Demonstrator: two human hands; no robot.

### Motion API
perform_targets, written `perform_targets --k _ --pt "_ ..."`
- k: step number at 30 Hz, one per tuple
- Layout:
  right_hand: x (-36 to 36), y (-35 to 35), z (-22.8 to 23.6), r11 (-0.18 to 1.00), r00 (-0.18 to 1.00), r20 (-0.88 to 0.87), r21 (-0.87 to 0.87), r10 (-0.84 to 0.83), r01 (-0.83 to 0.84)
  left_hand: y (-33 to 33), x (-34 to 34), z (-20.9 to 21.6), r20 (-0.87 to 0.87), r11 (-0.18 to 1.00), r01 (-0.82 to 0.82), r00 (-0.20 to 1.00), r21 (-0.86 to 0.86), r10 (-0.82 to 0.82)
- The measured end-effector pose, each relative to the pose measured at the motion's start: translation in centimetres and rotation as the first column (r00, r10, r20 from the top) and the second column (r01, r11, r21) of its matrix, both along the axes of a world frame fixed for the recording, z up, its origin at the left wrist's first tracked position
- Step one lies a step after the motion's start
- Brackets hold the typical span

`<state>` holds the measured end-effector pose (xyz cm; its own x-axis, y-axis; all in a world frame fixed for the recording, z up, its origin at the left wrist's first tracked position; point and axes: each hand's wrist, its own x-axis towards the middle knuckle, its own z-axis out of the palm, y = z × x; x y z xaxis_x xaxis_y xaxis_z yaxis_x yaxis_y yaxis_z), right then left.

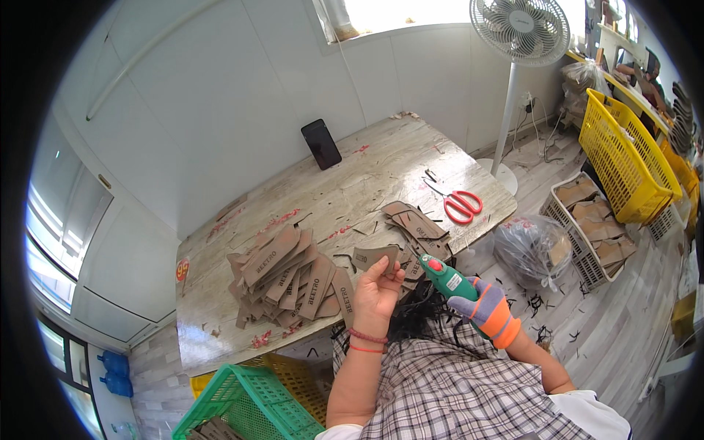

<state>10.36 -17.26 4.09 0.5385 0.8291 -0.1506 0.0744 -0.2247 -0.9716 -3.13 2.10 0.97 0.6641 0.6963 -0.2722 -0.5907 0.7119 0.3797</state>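
My bare left hand (375,299) pinches a curved brown printed piece (372,257), flat like leather or felt, above the table's near edge. In my right hand (490,312), which wears a grey and orange glove, is a green handheld electric cutter (447,279) with a red button. Its dark tip points at the held piece; whether they touch I cannot tell. Black strip trimmings (425,312) lie over my plaid-covered lap below. Left of my hands spreads a heap of similar brown pieces (282,268). A smaller stack (413,222) lies just beyond the cutter.
Red-handled scissors (463,207) rest on the table (367,176) at the right; a black phone (321,144) leans at the back wall. A green crate (242,403) stands below left. To the right are a fan (520,29), a bag (532,249) and crates (623,158).
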Motion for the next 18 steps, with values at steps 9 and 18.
perform_targets --k 9,18 --pt "-0.5 0.0 1.8 0.999 0.999 0.03 -0.044 0.016 -0.014 -1.5 0.4 2.4 -0.119 0.929 -0.139 0.975 0.344 0.19" --pt "0.0 -0.1 1.3 0.999 0.998 -0.044 0.002 0.036 -0.036 -1.2 0.3 2.2 -0.206 0.842 -0.046 0.961 0.537 0.184"
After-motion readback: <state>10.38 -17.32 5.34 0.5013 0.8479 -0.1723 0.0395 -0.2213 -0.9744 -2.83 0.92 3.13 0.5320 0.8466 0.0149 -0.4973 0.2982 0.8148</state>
